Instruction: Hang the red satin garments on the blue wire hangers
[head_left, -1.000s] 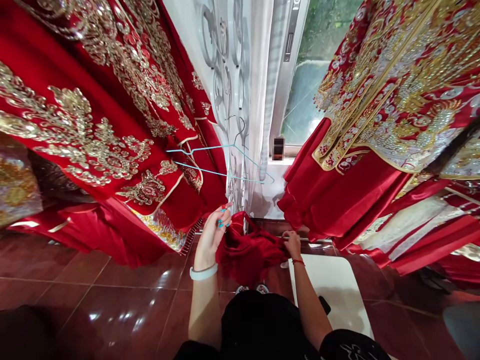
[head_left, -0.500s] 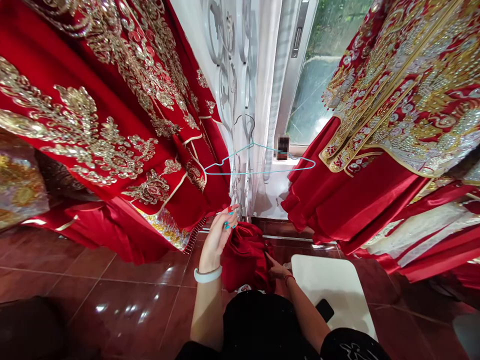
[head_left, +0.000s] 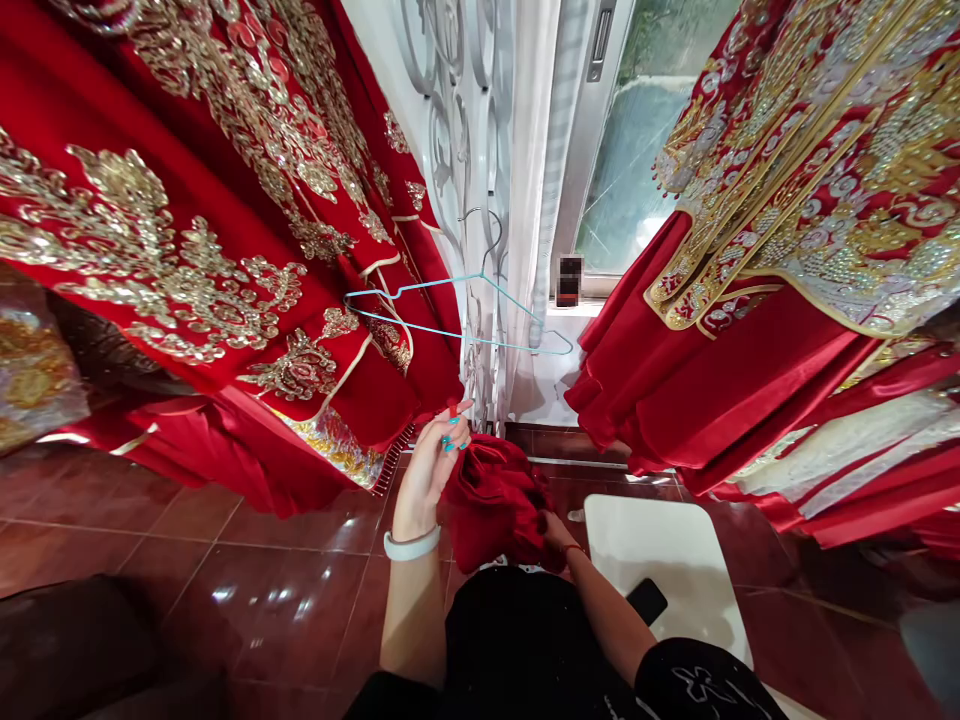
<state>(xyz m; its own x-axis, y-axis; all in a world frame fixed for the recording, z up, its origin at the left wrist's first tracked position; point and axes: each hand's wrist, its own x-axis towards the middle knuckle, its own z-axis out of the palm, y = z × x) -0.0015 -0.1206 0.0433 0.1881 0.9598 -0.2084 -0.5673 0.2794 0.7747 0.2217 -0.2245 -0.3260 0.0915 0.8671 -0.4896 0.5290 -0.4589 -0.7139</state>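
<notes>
A bunched red satin garment hangs in folds just in front of my body. My left hand, with turquoise nails and a white wristband, is closed at the garment's upper left edge. A bit of red cloth shows between its fingers. On the garment's right side, my right hand is against the cloth, its fingertips mostly hidden by the folds. A thin light-blue wire hanger with a dark hook hangs bare and tilted above my left hand, on white scrolled metalwork.
Red gowns with gold sequins hang at the left. A beaded red and gold outfit hangs at the right by the window. A white stool bearing a black phone stands on the tiled floor.
The hanger has swung and turned to the left. My right hand has moved in among the garment's folds, hiding its extended finger. My left hand has shifted only slightly.
</notes>
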